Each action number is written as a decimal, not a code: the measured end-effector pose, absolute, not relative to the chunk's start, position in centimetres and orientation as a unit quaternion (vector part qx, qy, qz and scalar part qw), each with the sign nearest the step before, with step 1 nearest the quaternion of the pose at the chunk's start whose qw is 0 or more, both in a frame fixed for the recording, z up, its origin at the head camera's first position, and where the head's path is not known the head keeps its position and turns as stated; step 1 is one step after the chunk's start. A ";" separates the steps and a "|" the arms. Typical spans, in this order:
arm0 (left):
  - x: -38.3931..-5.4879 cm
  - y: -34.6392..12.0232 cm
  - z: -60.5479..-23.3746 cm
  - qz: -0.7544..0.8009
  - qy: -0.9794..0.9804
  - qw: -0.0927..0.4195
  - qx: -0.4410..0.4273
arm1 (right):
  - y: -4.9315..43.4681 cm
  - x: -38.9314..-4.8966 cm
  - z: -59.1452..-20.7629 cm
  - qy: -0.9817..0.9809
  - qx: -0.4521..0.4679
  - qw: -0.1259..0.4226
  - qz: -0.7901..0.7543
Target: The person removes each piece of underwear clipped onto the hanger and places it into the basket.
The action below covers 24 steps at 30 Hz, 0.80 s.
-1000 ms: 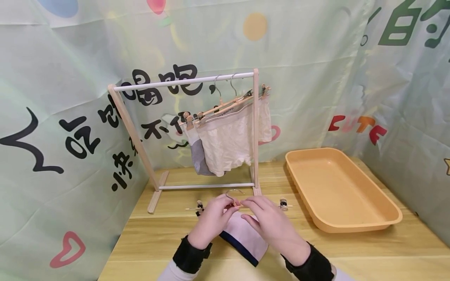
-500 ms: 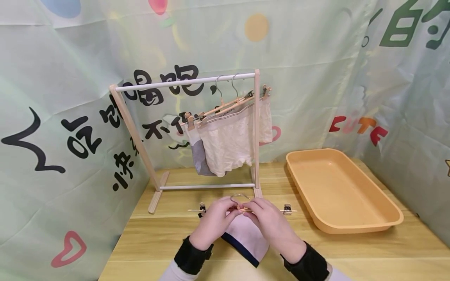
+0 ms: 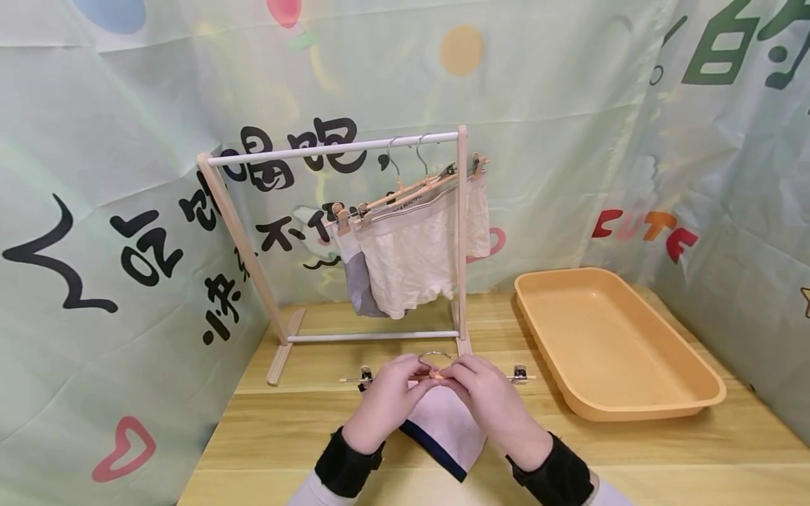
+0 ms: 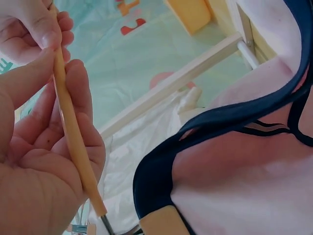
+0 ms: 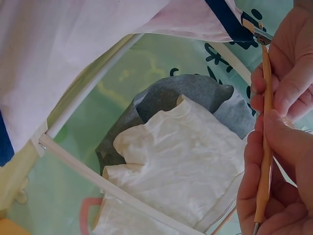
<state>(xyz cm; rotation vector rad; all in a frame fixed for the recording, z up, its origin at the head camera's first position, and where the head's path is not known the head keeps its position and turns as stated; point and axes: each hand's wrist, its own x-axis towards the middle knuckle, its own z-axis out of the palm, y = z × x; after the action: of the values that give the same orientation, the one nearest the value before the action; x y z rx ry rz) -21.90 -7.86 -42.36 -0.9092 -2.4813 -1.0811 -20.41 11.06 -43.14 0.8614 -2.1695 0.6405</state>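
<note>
Both hands hold a clip hanger by the middle of its tan bar [image 4: 73, 132], thumbs and fingers pinching it from either side just under the metal hook [image 3: 436, 353]. My left hand [image 3: 392, 395] is left of the hook and my right hand [image 3: 496, 404] right of it, fingertips close together. A pale pink garment with navy trim [image 3: 446, 422] hangs below the bar. Metal clips show beyond each hand, the right clip [image 3: 520, 374] more fully. In the left wrist view, a tan clip end [image 4: 164, 223] grips the garment's navy edge. Part of the garment is hidden behind the hands.
Behind the hands stands a small clothes rack [image 3: 460, 246] with a white top rail. Two hangers hang near its right end, bearing white shorts [image 3: 408, 263] and a white-and-grey garment [image 3: 358, 281]. An orange tray [image 3: 601, 407] lies at the right on the wooden table [image 3: 266, 450].
The hanger has shifted a little right and toward me. My right fingers, earlier lifted near the hook, now pinch the bar beside the left hand's fingers.
</note>
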 end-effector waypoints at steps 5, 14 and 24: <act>-21.6 -8.4 -41.5 -0.380 -0.851 0.189 -0.310 | 11.7 -20.7 -43.0 -0.838 0.327 0.351 0.261; -21.1 -10.6 -38.9 -0.409 -0.778 0.356 -0.317 | 12.5 -20.9 -42.2 -0.835 0.315 0.358 0.274; -22.1 -12.7 -38.3 -0.427 -0.776 0.368 -0.283 | 12.9 -20.5 -41.5 -0.835 0.279 0.368 0.300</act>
<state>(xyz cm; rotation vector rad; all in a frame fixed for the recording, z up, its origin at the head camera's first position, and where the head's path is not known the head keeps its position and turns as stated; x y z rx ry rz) -22.05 -12.68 -38.26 -0.7278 -1.9926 -1.0965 -20.50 12.91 -41.47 0.7156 -2.1432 0.7700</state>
